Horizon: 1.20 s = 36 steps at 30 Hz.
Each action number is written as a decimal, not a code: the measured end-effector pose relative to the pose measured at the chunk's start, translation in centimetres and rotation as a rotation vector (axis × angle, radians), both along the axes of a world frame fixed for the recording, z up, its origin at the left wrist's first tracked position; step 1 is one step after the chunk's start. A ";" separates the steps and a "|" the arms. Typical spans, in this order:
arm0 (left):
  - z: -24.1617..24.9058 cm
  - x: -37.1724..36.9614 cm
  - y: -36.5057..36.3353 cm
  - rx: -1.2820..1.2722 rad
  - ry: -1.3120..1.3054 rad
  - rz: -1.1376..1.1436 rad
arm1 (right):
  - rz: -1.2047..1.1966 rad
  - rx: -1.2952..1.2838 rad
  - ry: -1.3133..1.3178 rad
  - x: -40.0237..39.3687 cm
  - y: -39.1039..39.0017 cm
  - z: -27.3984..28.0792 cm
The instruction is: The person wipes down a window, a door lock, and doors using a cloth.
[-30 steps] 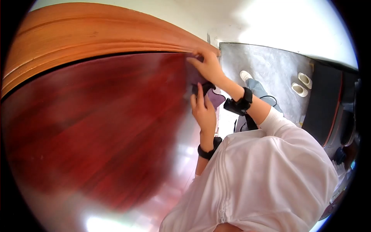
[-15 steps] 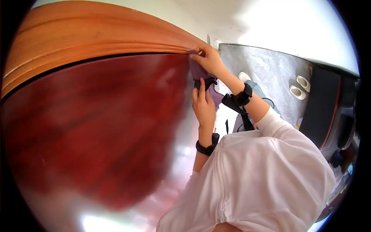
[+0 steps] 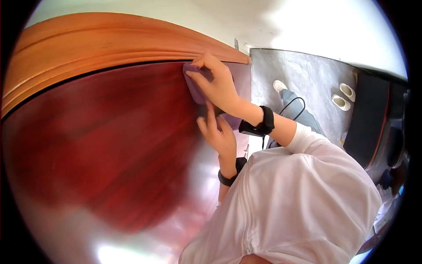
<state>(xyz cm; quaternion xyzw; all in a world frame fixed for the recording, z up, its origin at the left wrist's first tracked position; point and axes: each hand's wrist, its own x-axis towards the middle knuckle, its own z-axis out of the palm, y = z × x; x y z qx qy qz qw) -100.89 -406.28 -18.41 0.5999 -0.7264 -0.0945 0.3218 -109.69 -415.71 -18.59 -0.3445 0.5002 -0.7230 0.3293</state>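
Note:
My right hand (image 3: 215, 86) pinches a purple cloth (image 3: 196, 88) between thumb and fingers. The cloth lies against a glossy dark red wooden surface (image 3: 110, 132), right beside the orange moulded wood edge (image 3: 132, 46). Part of the cloth is hidden behind the right hand and wrist. Just below, my left hand (image 3: 221, 138) has its fingers spread, the index fingertip reaching up to the lower end of the cloth. Both wrists wear black bands, the right one (image 3: 263, 121) with a small box attached.
A white wall (image 3: 316, 26) rises behind the wooden edge. On the right is a grey marbled floor (image 3: 303, 68) with a pair of pale slip-on shoes (image 3: 343, 97). A black piece of furniture (image 3: 367, 119) stands beyond them. My foot in a white shoe (image 3: 278, 86) is near the wooden corner.
My right hand has moved left along the wooden edge with the cloth, away from the corner. My left hand has shifted slightly left and down, its fingers now spread. The corner is uncovered.

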 end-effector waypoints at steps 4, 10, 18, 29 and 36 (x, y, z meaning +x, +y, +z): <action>-1.8 0.1 -0.5 0.073 -0.014 -0.013 | -0.052 0.102 -0.042 0.7 -0.2 -3.5; -7.5 0.4 0.2 0.213 -0.025 -0.036 | -0.107 0.328 0.007 1.4 0.5 -11.6; -13.4 4.2 7.2 0.440 -0.074 0.099 | 0.091 0.614 0.212 5.4 7.6 -16.9; -15.3 6.7 15.7 0.483 0.012 0.322 | 0.530 0.474 0.284 7.0 14.8 -16.7; -16.2 6.4 14.9 0.494 0.091 0.379 | 0.631 0.417 0.126 5.4 15.7 -15.9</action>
